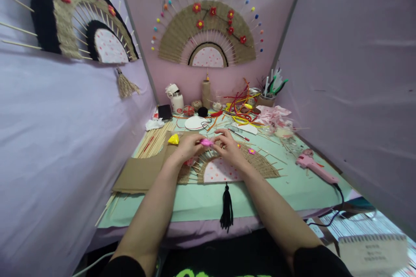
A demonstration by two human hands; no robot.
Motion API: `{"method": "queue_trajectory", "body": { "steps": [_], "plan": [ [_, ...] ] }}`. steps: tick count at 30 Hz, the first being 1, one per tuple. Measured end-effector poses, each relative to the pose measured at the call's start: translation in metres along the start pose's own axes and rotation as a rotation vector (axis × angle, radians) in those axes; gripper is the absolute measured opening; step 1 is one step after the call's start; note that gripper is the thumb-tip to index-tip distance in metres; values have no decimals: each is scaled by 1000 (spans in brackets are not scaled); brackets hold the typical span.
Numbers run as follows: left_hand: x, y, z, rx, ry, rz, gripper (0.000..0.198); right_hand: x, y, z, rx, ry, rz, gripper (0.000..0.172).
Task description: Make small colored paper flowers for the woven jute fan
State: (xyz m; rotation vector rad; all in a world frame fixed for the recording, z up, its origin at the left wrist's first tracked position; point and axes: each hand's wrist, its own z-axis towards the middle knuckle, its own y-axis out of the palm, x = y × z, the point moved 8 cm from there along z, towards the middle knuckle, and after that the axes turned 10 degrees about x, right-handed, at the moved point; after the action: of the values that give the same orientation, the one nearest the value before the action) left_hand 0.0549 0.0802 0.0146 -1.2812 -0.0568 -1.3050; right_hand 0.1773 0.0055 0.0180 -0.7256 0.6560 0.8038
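Note:
My left hand (190,147) pinches a small bright pink lump of modelling clay (206,142) between thumb and fingers. From the other side, my right hand (227,146) has closed its thumb and fingertips on the same lump, above a woven twine fan (266,165). The fan has thin stick ribs, small clay flowers (251,151) and a white half-round centre with pink dots (218,170). A black tassel (226,208) hangs from its lower edge. My arms and hands hide part of the fan. Left of my left hand lies a yellow lump (173,139).
Brown cardboard (138,175) and thin sticks (151,142) lie at the left. A pink glue gun (316,168) rests at the right with its cord over the edge. Behind are a white bottle (177,103), coloured strips (242,112) and a pen (238,134). Finished fans (208,19) hang on the walls.

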Motion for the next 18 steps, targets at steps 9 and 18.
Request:
{"method": "queue_trajectory", "body": {
  "steps": [9,18],
  "plan": [
    [1,0,1,49,6,70,18,-1,-1,0,23,3,10,8],
    [7,-4,3,125,81,201,17,8,-10,0,169,66,-42,13]
  ]
}}
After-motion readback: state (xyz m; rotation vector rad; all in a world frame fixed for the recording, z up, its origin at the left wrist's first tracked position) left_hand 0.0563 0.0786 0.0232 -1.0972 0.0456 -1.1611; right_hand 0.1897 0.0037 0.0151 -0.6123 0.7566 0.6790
